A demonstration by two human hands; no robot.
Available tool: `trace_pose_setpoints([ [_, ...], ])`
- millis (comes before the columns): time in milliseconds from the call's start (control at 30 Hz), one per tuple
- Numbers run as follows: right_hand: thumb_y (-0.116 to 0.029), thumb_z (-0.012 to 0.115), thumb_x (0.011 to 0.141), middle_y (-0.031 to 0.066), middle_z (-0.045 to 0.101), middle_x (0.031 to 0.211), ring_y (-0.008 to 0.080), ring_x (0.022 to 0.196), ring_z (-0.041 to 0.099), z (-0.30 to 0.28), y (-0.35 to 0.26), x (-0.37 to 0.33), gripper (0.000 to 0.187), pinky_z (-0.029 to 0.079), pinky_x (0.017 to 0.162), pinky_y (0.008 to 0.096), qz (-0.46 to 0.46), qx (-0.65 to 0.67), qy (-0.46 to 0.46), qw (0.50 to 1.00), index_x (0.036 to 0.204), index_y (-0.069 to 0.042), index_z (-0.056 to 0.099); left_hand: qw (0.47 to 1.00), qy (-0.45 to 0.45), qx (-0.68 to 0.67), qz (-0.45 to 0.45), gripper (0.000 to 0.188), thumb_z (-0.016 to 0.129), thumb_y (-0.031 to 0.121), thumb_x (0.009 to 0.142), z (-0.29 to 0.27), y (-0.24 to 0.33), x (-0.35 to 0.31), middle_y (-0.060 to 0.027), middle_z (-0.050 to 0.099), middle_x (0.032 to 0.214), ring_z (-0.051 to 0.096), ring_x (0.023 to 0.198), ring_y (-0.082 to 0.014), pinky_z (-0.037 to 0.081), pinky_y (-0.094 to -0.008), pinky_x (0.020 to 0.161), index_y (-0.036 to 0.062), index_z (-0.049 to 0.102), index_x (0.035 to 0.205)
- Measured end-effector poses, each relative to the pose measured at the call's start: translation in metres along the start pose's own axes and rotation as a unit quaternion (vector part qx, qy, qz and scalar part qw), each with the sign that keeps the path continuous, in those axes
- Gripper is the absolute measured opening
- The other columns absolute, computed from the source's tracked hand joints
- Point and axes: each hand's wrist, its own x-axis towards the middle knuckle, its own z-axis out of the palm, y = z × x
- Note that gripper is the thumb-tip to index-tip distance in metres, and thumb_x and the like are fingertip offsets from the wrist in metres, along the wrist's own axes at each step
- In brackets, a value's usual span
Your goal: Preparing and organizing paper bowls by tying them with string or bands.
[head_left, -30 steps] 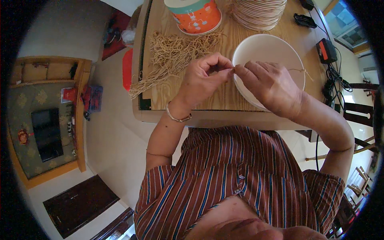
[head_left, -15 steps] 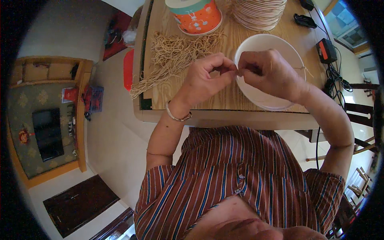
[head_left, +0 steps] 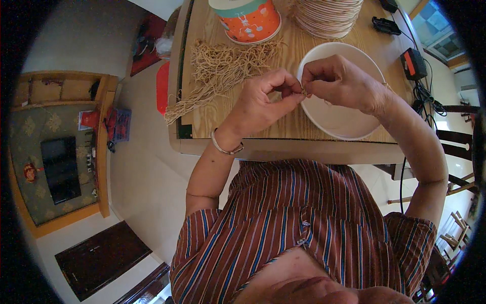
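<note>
At the left rim of a round white paper tub (head_left: 349,121), my left hand (head_left: 263,101) and my right hand (head_left: 344,83) meet fingertip to fingertip. Both are closed in a pinch on a thin tan cord (head_left: 304,92), of which only a short bit shows between the fingers. My right hand hangs over the tub's opening and hides part of its inside. On the tub's right rim a bit of the same cord sticks out beside my right wrist. A loose bundle of tan cords (head_left: 223,71) lies on the table beyond my left hand.
An orange and teal printed tub (head_left: 250,23) stands at the back, beside a tall stack of nested tubs (head_left: 329,17). Along the right edge of the wooden table (head_left: 202,126) are a black and orange box (head_left: 412,65), black cables (head_left: 422,96) and a black holder (head_left: 386,26).
My right hand has tilted and lifted slightly at the knuckles, and the cord between the fingertips shows more. Both hands remain at the tub's left rim.
</note>
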Motion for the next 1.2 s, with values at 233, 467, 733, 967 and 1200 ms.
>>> trace_pose_setpoints([
  [233,-0.013,0.058,0.09,-0.0031,0.054,0.069,0.0038,0.061,0.048,-0.001,0.014,0.0,0.011,0.041,0.054,0.0223,-0.027,0.044,0.011,0.999,0.088,-0.002,0.06,0.981,-0.013,-0.152,-0.12,0.009,0.067,0.006,0.087,0.002,-0.004,-0.005,0.001,0.062,0.083,0.057,0.076,-0.0066,0.047,-0.0223,0.067,0.0027,0.063,0.094],
  [467,-0.011,0.059,0.092,0.0003,0.059,0.074,0.0062,0.067,0.056,0.008,0.013,-0.006,0.011,0.048,0.063,0.0226,0.008,0.039,-0.024,0.999,0.089,0.0,0.058,0.925,0.026,-0.355,-0.132,0.007,0.064,0.006,0.089,0.013,-0.014,-0.01,-0.0014,0.064,0.087,0.06,0.079,-0.0088,0.048,-0.0241,0.071,0.0022,0.064,0.095],
  [733,-0.006,0.061,0.09,0.0005,0.06,0.077,0.0081,0.07,0.057,0.013,0.01,-0.016,0.012,0.049,0.065,0.0241,-0.097,-0.02,0.037,0.994,0.099,-0.002,0.055,0.935,0.041,-0.328,-0.125,0.008,0.064,0.005,0.089,0.014,-0.016,-0.011,-0.0009,0.064,0.088,0.058,0.078,-0.0079,0.048,-0.0237,0.072,0.0018,0.064,0.096],
  [967,-0.015,0.061,0.089,0.0195,0.058,0.072,0.037,0.068,0.059,0.012,0.006,-0.015,0.016,0.047,0.063,0.0412,-0.142,-0.137,0.108,0.974,0.09,0.001,0.055,0.945,0.029,-0.303,-0.123,0.01,0.065,0.006,0.09,0.013,-0.011,-0.009,-0.0016,0.065,0.088,0.059,0.078,-0.0073,0.049,-0.0225,0.071,0.0012,0.065,0.098],
  [1200,-0.014,0.059,0.091,0.0123,0.057,0.071,0.0258,0.066,0.054,0.009,0.006,-0.011,0.013,0.045,0.061,0.0354,-0.145,-0.179,0.113,0.966,0.089,-0.001,0.056,0.945,0.03,-0.305,-0.119,0.011,0.065,0.005,0.089,0.014,-0.012,-0.007,-0.0028,0.066,0.089,0.061,0.078,-0.0079,0.05,-0.0223,0.07,0.0007,0.065,0.1],
])
